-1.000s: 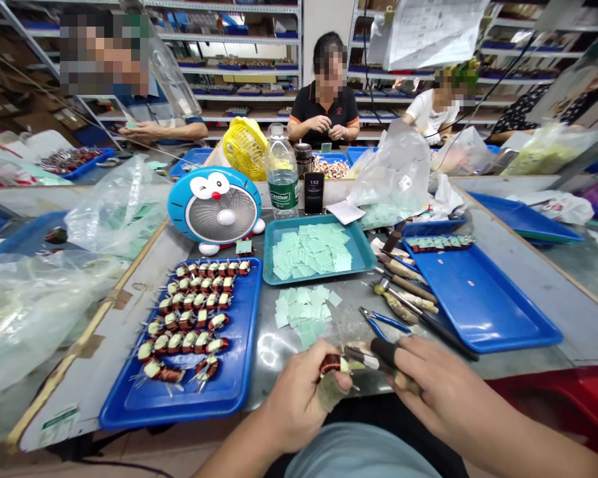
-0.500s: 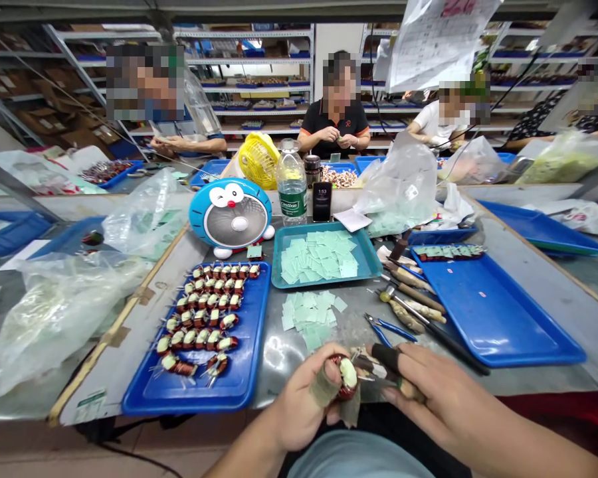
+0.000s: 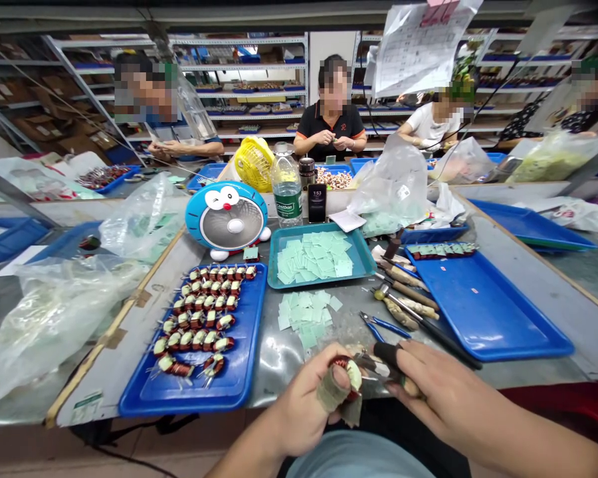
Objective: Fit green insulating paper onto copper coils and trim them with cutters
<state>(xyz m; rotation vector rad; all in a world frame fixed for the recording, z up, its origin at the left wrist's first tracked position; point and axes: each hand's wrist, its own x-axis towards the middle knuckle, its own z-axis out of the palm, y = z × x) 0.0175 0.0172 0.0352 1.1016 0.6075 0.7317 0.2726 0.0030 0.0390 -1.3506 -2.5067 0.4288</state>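
Note:
My left hand (image 3: 306, 392), thumb wrapped in tape, grips a copper-wound toroidal coil (image 3: 353, 376) with a pale cream patch on its side. In my right hand (image 3: 431, 382) is a wooden-handled tool (image 3: 411, 387) with a flat metal end, which reaches up to the coil; whether it touches is hard to see. A black cover sits on one right finger. Left of my hands, a blue tray (image 3: 252, 372) carries rows of similar coils (image 3: 194, 340). Light green square sheets (image 3: 306, 315) lie in a loose pile just beyond my left hand.
A teal tray (image 3: 274, 279) holds more green sheets. Blue-handled cutters (image 3: 386, 325) and several wooden-handled tools (image 3: 408, 289) lie beside the right blue tray (image 3: 503, 312). Behind stand a blue fan (image 3: 228, 216), a water bottle (image 3: 286, 189) and a phone (image 3: 317, 202). Co-workers sit opposite.
The coil has tilted slightly in my left hand, and the tool's metal end has shifted a little along its upper side. The whole view has moved slightly. Both grips stay the same.

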